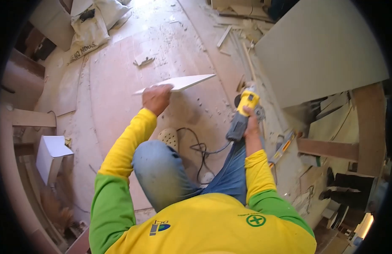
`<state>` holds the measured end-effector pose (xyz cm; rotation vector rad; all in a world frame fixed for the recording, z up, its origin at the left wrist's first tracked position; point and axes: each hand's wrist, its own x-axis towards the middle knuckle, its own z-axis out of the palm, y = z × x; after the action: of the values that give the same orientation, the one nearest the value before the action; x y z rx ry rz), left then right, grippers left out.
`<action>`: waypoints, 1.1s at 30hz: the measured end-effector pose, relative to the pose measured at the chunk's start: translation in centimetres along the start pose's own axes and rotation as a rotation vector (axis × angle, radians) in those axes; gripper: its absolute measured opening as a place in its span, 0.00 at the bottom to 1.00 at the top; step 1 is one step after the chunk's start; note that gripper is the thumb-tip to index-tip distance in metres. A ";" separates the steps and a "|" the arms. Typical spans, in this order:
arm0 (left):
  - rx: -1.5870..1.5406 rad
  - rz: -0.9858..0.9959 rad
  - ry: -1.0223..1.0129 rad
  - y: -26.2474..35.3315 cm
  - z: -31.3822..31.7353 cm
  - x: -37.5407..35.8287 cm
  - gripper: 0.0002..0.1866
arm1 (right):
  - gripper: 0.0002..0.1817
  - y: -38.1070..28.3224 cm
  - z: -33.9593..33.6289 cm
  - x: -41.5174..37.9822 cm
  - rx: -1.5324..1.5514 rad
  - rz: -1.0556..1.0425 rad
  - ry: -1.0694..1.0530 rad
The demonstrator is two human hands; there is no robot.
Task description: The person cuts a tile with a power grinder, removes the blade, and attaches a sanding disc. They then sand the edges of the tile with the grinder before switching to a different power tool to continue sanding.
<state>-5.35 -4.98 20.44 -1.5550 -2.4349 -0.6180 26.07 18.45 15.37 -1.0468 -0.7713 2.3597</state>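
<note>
My left hand [157, 99] is closed round the near edge of a white board [188, 81], which is tilted above the dusty floor. In my right hand [251, 122] is a yellow and grey angle grinder [243, 115], gripped by its body with the head pointing away from me. A dark disc [237, 100] shows at the left of the grinder's head. Its cord [200, 147] runs from the rear of the tool and loops on the floor between my legs. The board and the grinder are apart.
Broken scraps [144, 60] and dust lie on the floor sheet [115, 84] ahead. A large pale panel [323, 51] leans at the right. A spirit level [283, 148] lies beside my right leg. A white sack [89, 36] stands at the far left, a white box [52, 161] nearer.
</note>
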 end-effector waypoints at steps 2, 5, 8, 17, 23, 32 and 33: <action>0.082 0.124 -0.015 2.0 0.1 1.3 0.08 | 0.22 -0.7 0.0 -1.4 -0.008 -0.040 0.022; 0.073 0.269 -0.102 4.1 2.0 2.4 0.06 | 0.22 -1.6 -0.8 -2.7 -0.018 -0.086 0.040; 0.064 0.345 -0.165 6.2 4.0 2.3 0.06 | 0.21 -2.2 -0.9 -4.1 0.020 -0.102 0.041; 0.020 0.403 -0.270 8.9 7.5 3.0 0.07 | 0.26 -2.8 -4.5 -6.0 0.041 -0.073 0.057; 0.042 0.418 -0.261 9.2 7.3 2.7 0.06 | 0.27 -3.5 -4.9 -7.3 0.132 -0.102 0.051; 0.026 0.371 -0.306 8.7 7.4 3.5 0.07 | 0.28 -3.4 -4.6 -8.1 0.100 -0.027 -0.008; 0.009 0.369 -0.310 8.7 7.3 3.3 0.07 | 0.28 -3.2 -4.7 -8.1 0.095 -0.029 -0.008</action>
<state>1.52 4.13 17.23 -2.1613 -2.2427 -0.3161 35.22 17.50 19.11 -0.9809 -0.6659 2.3525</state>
